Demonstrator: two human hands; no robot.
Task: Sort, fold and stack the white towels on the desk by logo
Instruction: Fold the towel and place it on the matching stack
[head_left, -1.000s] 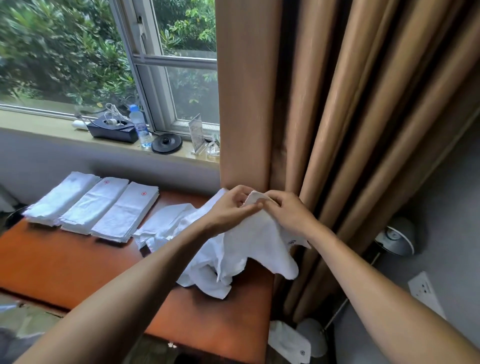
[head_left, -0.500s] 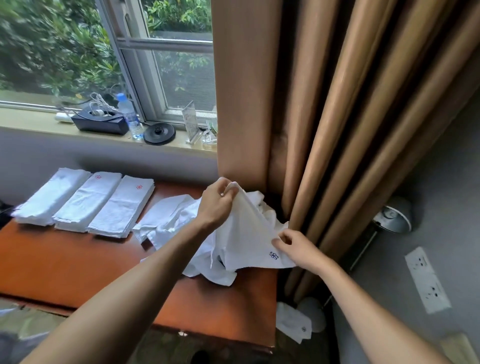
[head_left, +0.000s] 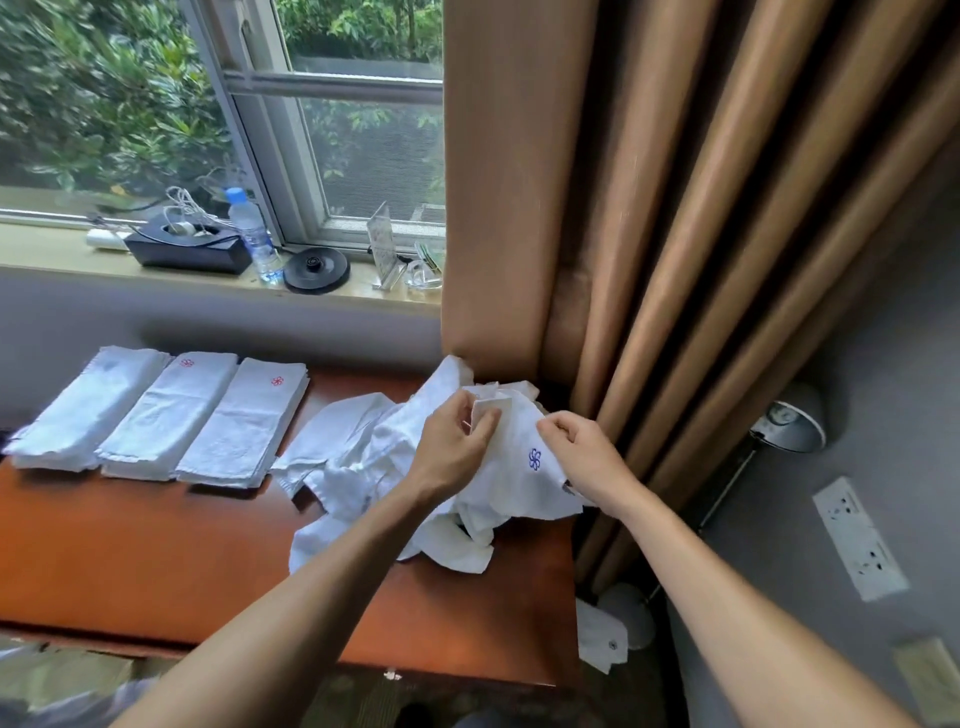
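A white towel with a blue flower logo (head_left: 524, 467) is held up over a crumpled heap of white towels (head_left: 363, 467) at the right end of the wooden desk (head_left: 156, 561). My left hand (head_left: 457, 441) grips a folded edge of this towel near its top. My right hand (head_left: 587, 457) pinches its right edge beside the logo. Three folded stacks lie side by side at the desk's back left: a left stack (head_left: 83, 410) with no logo showing, a middle stack (head_left: 166, 415) and a right stack (head_left: 244, 421), both with red logos.
Brown curtains (head_left: 649, 208) hang right behind the heap. The windowsill (head_left: 52, 254) holds a black box, a water bottle (head_left: 254, 239) and a black disc. A white towel (head_left: 602, 639) lies on the floor off the desk's right end, near a lamp (head_left: 789, 426).
My hands have come closer together again on the blue-logo towel. The left hand dropped slightly and the right hand rose, so the logo now faces up between them.
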